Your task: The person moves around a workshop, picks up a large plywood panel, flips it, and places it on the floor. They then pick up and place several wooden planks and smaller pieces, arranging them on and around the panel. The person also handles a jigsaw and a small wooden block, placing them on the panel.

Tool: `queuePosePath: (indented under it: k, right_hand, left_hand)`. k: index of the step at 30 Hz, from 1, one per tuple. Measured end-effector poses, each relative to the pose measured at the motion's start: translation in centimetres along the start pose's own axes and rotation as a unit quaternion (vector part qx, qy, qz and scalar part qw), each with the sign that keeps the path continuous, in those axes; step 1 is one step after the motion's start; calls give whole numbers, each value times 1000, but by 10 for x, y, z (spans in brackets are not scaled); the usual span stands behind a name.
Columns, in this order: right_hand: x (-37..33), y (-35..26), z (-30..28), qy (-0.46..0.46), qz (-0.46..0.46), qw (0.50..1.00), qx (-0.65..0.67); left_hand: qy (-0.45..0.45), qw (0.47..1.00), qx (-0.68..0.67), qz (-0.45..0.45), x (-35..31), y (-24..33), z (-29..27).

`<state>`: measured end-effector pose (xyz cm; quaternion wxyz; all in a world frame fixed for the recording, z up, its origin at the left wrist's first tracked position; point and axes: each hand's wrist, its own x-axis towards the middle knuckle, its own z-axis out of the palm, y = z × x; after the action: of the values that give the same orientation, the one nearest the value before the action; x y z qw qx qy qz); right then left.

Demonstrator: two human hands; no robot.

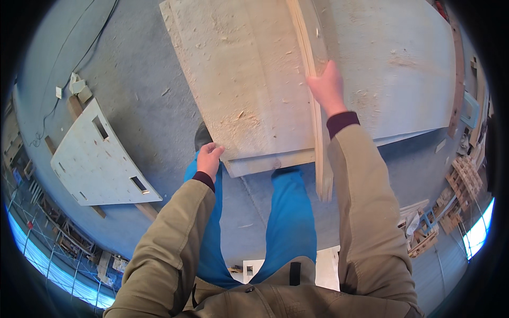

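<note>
A long pale wooden plank [306, 45] stands on edge across a plywood board [249, 69], its near end jutting past the board's near edge. My right hand [327, 91] is closed over the plank, thumb on its left side. By the board's near left corner is my left hand [210, 159], its fingers curled together; whether they hold anything is hidden. Wood shavings [238, 121] lie scattered on the board. To the right of the plank lies another broad pale panel [395, 69], also dusted with shavings.
On the grey floor [140, 63] at left, a pale panel with rectangular cutouts [103, 164] rests on wooden battens. A dark cable [98, 40] runs along the floor behind it. Stacked pallets [464, 177] and timber line the right side. My legs [291, 212] stand close to the board's near edge.
</note>
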<state>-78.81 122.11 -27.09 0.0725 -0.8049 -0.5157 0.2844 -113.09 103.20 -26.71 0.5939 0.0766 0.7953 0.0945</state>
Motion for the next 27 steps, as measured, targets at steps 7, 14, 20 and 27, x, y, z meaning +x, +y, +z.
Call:
queuePosePath:
  k: [7, 14, 20, 27]
  right_hand:
    - [-148, 72, -66, -82, 45, 988, 125]
    - [-407, 90, -162, -69, 212, 972, 77]
    - [-562, 68, -222, -91, 320, 940, 70]
    - [-613, 114, -199, -44, 387, 896, 212]
  left_hand:
    - [-106, 994, -26, -24, -1, -6, 0]
    - [-126, 991, 15, -51, -6, 7, -3]
    - [-62, 994, 64, -57, 23, -11, 0]
    - [-63, 997, 39, -26, 47, -38, -8]
